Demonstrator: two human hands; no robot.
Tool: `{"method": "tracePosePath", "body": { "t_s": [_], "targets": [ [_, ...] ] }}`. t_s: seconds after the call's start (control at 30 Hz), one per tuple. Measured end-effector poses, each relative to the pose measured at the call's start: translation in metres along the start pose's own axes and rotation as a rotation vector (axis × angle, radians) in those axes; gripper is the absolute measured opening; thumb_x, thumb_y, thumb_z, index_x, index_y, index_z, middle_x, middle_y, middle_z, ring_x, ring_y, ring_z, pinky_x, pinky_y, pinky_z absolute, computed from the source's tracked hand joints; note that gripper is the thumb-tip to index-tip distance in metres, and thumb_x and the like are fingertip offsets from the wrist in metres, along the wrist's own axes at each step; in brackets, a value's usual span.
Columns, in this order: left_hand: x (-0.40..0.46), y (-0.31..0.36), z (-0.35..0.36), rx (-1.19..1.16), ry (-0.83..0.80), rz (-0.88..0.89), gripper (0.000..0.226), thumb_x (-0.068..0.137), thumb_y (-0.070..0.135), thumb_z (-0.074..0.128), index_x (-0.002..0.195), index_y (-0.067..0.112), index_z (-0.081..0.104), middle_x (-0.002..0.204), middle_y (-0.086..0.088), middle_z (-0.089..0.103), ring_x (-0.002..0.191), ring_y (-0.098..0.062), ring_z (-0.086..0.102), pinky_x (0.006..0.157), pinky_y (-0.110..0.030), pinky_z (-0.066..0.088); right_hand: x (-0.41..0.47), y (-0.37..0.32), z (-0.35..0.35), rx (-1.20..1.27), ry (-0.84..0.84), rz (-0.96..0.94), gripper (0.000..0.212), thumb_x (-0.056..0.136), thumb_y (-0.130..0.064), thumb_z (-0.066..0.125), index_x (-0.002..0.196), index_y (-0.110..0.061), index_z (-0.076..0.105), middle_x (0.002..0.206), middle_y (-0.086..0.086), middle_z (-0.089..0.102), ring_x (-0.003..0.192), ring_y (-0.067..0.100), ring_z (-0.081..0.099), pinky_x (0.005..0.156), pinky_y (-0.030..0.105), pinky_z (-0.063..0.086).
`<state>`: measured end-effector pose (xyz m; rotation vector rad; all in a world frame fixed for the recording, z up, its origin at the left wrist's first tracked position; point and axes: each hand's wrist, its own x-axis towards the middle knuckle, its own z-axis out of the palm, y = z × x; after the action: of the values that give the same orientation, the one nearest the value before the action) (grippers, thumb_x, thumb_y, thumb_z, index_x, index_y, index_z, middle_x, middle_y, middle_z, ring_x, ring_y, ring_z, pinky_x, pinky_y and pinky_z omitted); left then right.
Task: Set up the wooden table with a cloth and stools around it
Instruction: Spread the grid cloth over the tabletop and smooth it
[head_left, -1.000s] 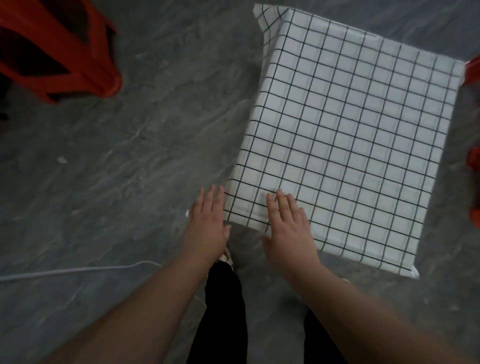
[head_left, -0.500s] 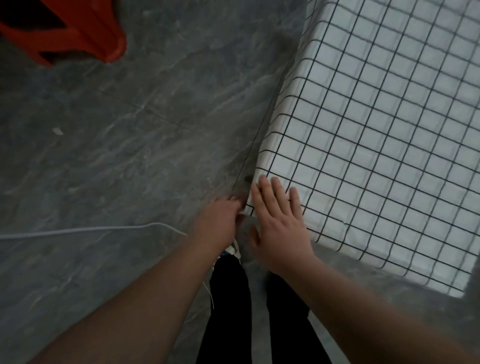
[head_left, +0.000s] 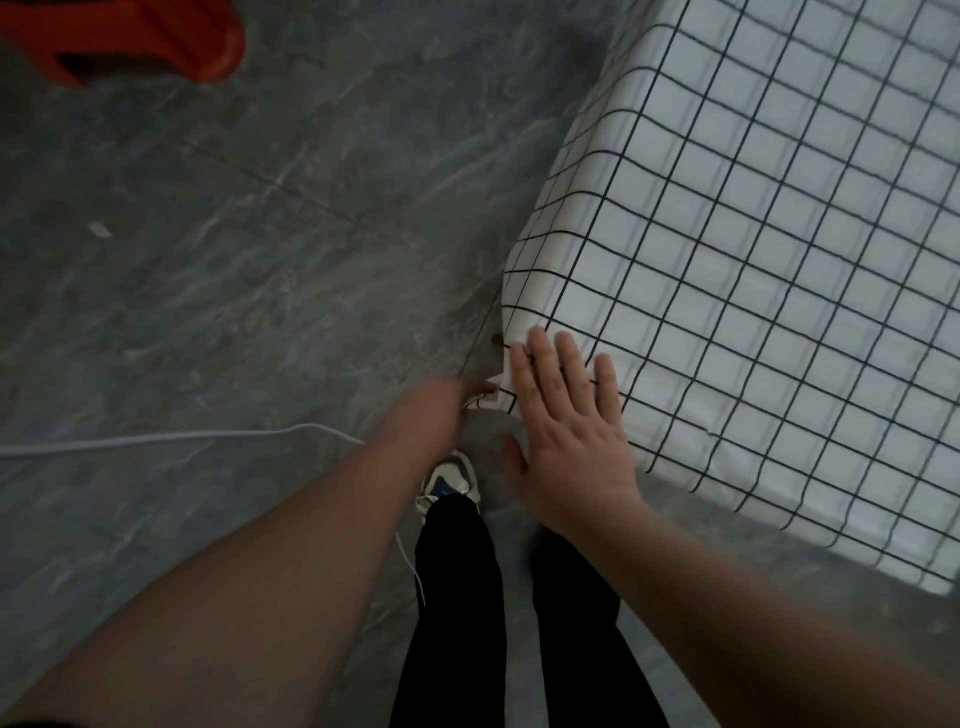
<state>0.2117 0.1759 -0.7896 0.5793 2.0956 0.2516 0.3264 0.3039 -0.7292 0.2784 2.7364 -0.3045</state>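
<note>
Nearest me I count two legs in black trousers and one pale shoe showing on the grey stone floor, with one thin white cable trailing in from the left edge and passing behind my left forearm. Two bare forearms reach forward. My right hand lies flat, fingers straight and slightly spread, pressing on the near corner of the one cloth, white with a black grid, which covers the tabletop and drapes over its left and near edges. My left hand sits just beside it at that same corner, lower down, fingers curled in against the hanging tip of the cloth; it looks like a pinch on that tip, though blur keeps me from seeing the fingertips clearly. Farther off, at the top left corner, I see part of one red plastic stool, well apart from the tabletop.
</note>
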Motion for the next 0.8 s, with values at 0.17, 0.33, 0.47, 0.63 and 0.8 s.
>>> {"method": "tracePosePath", "body": {
  "t_s": [0.17,0.33,0.47,0.63,0.8],
  "targets": [
    [-0.004,-0.019,0.007,-0.014,-0.015,-0.04,0.044,0.098,0.025,0.055,0.14,0.034,0.051,0.139,-0.006,0.057,0.123,-0.025,0.056,0.099,-0.029,0.041,0.0,0.0,0.0,-0.025,-0.019,0.001,0.09,0.089,-0.039,0.052,0.159,-0.012,0.002,0.167,0.008,-0.005,0.153,0.03,-0.01,0.121,0.058,0.005],
    [-0.016,-0.033,0.011,-0.043,0.012,-0.111,0.062,0.094,0.026,0.061,0.15,0.026,0.035,0.147,-0.011,0.048,0.132,-0.029,0.046,0.108,-0.036,0.036,-0.002,-0.001,-0.006,0.004,-0.037,0.001,0.095,0.085,-0.032,0.055,0.159,-0.012,0.0,0.167,0.007,-0.01,0.152,0.028,-0.015,0.122,0.057,0.004],
    [-0.027,-0.019,0.002,0.037,0.099,-0.153,0.11,0.084,0.015,0.069,0.154,0.031,-0.015,0.165,-0.008,-0.008,0.151,-0.029,-0.01,0.122,-0.05,0.004,-0.01,0.002,-0.019,0.079,0.011,-0.023,0.093,0.09,-0.04,0.054,0.159,-0.011,-0.002,0.166,0.007,-0.011,0.153,0.025,-0.015,0.123,0.055,0.005],
    [-0.04,0.025,-0.014,0.004,0.182,0.218,0.113,0.077,0.01,0.065,0.154,0.03,-0.014,0.165,0.005,-0.006,0.151,-0.013,-0.008,0.123,-0.038,-0.001,-0.022,0.025,-0.024,0.118,0.11,0.11,0.079,0.097,-0.03,0.048,0.159,-0.012,0.004,0.167,0.006,-0.004,0.153,0.023,-0.009,0.123,0.053,0.003],
    [-0.049,0.051,-0.017,-0.048,0.208,0.132,0.078,0.093,0.016,0.056,0.157,0.017,0.011,0.157,-0.007,0.033,0.143,-0.025,0.026,0.123,-0.041,0.004,-0.028,0.052,-0.018,0.127,0.085,0.253,0.065,0.104,-0.032,0.031,0.159,-0.017,0.001,0.167,0.005,-0.006,0.153,0.022,-0.013,0.123,0.053,0.004]
  ]
}}
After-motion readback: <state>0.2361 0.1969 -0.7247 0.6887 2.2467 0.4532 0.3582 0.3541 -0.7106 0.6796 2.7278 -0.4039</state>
